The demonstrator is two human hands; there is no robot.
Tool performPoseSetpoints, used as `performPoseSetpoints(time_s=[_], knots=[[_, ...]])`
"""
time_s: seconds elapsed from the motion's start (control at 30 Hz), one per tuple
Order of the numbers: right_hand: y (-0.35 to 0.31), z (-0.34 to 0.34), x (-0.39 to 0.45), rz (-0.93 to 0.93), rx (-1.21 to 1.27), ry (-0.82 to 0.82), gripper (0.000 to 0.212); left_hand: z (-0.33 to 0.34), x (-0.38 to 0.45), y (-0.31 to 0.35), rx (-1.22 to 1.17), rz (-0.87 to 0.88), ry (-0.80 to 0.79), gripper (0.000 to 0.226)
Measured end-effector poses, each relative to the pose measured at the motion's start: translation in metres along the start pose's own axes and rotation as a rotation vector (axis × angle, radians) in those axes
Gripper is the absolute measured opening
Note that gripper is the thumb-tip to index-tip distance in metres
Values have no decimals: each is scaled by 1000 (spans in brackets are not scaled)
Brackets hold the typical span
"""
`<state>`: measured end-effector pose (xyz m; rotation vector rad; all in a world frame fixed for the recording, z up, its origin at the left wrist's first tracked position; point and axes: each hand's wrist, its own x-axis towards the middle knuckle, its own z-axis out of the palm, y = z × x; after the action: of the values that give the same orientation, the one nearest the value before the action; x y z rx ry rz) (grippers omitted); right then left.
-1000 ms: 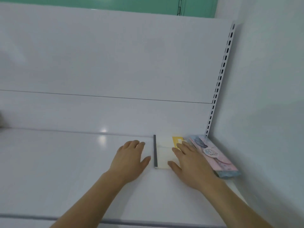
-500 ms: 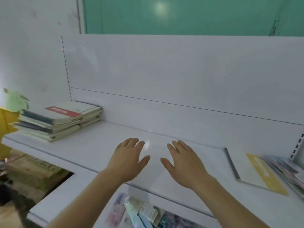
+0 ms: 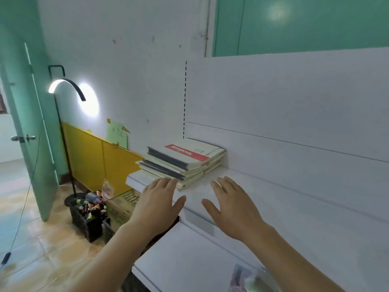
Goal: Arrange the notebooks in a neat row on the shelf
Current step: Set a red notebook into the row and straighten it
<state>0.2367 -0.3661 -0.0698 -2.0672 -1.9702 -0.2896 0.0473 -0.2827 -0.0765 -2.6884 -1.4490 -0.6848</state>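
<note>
A stack of notebooks (image 3: 183, 160) lies flat at the left end of the white shelf (image 3: 284, 199); the top one has a cream cover with a red band. My left hand (image 3: 156, 202) hovers with straight fingers just in front of the stack's near edge, fingertips close to it. My right hand (image 3: 233, 204) is spread flat above the bare shelf, to the right of the stack and apart from it. Neither hand holds anything. The notebooks at the shelf's right end are out of view.
A lower white shelf (image 3: 189, 258) juts out below, with a colourful packet (image 3: 244, 278) on it. To the left stand a lit floor lamp (image 3: 63, 87), a black crate of small items (image 3: 90, 209), a cardboard box (image 3: 124, 202) and a green door (image 3: 27, 123).
The view has swung left from the shelf's right corner to its left end. Both hands left the white-and-yellow notebook and moved left with it, now near the stack.
</note>
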Motion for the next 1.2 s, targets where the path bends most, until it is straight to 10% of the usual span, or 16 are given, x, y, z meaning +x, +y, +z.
performPoseSetpoints(time_s=[0.33, 0.63, 1.0, 1.2], knots=[[-21, 43, 156, -21, 51, 84, 76, 15, 109, -91, 19, 7, 35, 62], [-35, 43, 201, 87, 25, 7, 39, 33, 186, -132, 118, 287, -95, 78], [-72, 32, 193, 242, -313, 561, 45, 17, 215, -152, -451, 343, 211, 57], [-133, 50, 179, 265, -219, 606, 34, 2, 192, -127, -1206, 258, -361, 46]])
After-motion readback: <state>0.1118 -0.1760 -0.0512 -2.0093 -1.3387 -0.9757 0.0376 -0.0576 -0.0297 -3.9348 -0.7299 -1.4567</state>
